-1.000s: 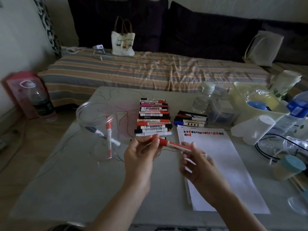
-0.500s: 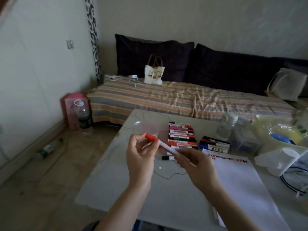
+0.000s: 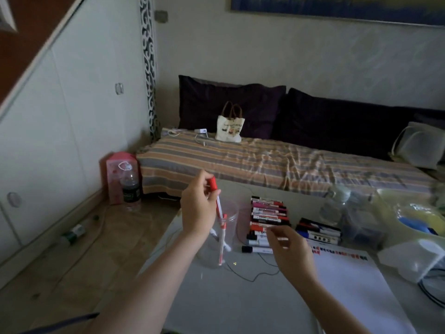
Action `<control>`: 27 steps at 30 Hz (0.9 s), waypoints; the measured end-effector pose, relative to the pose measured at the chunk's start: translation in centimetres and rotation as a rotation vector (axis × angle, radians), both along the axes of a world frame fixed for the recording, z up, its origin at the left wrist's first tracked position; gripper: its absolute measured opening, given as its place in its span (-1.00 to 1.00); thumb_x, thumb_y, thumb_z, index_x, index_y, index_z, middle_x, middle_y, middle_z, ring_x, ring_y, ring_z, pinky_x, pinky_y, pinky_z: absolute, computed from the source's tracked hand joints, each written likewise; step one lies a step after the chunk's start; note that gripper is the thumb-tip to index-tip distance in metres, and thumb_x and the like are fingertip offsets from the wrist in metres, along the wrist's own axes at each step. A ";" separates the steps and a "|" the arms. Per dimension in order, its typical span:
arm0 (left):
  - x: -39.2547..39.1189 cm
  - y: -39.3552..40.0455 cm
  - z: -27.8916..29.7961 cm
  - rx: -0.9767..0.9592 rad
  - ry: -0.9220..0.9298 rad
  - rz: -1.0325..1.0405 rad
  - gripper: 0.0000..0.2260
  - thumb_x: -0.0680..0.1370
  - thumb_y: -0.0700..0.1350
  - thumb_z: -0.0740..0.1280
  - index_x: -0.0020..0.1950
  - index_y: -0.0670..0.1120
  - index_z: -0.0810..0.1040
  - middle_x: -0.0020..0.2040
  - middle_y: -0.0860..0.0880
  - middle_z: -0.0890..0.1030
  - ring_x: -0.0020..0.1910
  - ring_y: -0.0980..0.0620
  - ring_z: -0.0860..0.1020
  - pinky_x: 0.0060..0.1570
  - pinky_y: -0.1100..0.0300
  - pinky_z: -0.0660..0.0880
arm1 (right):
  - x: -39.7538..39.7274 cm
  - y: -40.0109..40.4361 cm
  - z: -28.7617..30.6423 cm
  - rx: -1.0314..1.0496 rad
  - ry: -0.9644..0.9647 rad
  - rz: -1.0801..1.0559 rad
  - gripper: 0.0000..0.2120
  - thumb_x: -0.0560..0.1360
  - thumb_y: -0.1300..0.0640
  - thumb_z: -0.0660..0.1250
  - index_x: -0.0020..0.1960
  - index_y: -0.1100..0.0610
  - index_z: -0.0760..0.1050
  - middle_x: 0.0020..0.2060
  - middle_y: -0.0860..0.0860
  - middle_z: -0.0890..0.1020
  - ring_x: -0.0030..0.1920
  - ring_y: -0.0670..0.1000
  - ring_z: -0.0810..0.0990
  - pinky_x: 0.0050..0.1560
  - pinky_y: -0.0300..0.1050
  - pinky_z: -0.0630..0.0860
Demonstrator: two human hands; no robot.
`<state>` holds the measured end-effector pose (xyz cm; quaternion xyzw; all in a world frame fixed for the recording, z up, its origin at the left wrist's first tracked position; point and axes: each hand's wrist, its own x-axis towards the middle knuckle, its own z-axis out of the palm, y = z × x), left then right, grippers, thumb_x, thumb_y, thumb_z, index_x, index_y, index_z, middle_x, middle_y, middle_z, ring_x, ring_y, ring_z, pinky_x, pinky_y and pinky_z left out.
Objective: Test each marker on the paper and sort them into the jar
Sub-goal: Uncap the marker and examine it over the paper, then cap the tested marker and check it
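Presently, your left hand (image 3: 196, 208) is raised above the clear plastic jar (image 3: 227, 237), its grip closed round a red-capped marker (image 3: 215, 196) held near upright, cap at the top and lower end pointing down into the jar mouth. The jar stands on the white counter (image 3: 228, 300) and contains at least two markers, one of them a red-capped marker (image 3: 221, 239) leaning inside. Your right hand (image 3: 290, 254) hovers over the counter just right of the jar; its fingers are loosely curled and blurred, and you grip nothing with it that can be seen. Beyond that hand lies a stacked row of markers (image 3: 268, 216) with red, pink and black caps, and to its right a smaller group of markers (image 3: 317, 232) in black, red and blue. One black-capped marker (image 3: 256, 249) lies apart at the near end of the row. The sheet of paper (image 3: 356, 285) lies right of your right hand, with a line of red and dark test marks along its far edge. A thin dark cable (image 3: 250, 277) crosses the counter near the jar.
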<state>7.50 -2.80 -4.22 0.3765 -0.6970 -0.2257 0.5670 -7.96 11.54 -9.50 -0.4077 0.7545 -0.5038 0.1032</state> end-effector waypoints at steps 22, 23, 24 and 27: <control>-7.7 5.5 -14.8 0.298 -0.639 -0.382 -0.68 0.52 -0.11 0.38 0.26 -0.04 0.50 0.17 0.02 0.56 0.16 0.07 0.52 0.14 0.22 0.45 | -8.1 -3.5 -9.6 0.434 0.490 0.179 -0.68 0.53 0.10 0.36 0.28 -0.03 0.51 0.24 -0.08 0.57 0.27 0.00 0.51 0.27 -0.02 0.39; -7.9 5.2 -15.0 0.336 -0.664 -0.383 -0.66 0.52 -0.10 0.38 0.28 -0.04 0.48 0.19 0.01 0.55 0.18 0.05 0.51 0.14 0.22 0.44 | -8.1 -3.9 -10.0 0.459 0.511 0.173 -0.68 0.53 0.05 0.35 0.28 -0.06 0.50 0.25 -0.09 0.55 0.28 0.00 0.47 0.27 0.01 0.37; -8.1 4.9 -15.2 0.360 -0.676 -0.375 -0.66 0.51 -0.09 0.38 0.28 -0.04 0.48 0.19 0.00 0.55 0.19 0.03 0.51 0.13 0.20 0.44 | -8.1 -4.2 -10.3 0.476 0.531 0.150 -0.68 0.54 -0.01 0.34 0.29 -0.09 0.49 0.25 -0.10 0.54 0.29 0.00 0.44 0.25 0.01 0.34; -8.4 4.1 -15.4 0.386 -0.686 -0.322 -0.68 0.50 -0.09 0.38 0.25 -0.03 0.49 0.17 -0.01 0.58 0.16 0.00 0.54 0.13 0.13 0.47 | -8.1 -4.8 -11.0 0.521 0.576 0.085 -0.70 0.54 -0.16 0.29 0.24 -0.13 0.54 0.16 -0.10 0.53 0.24 0.01 0.39 0.14 -0.04 0.24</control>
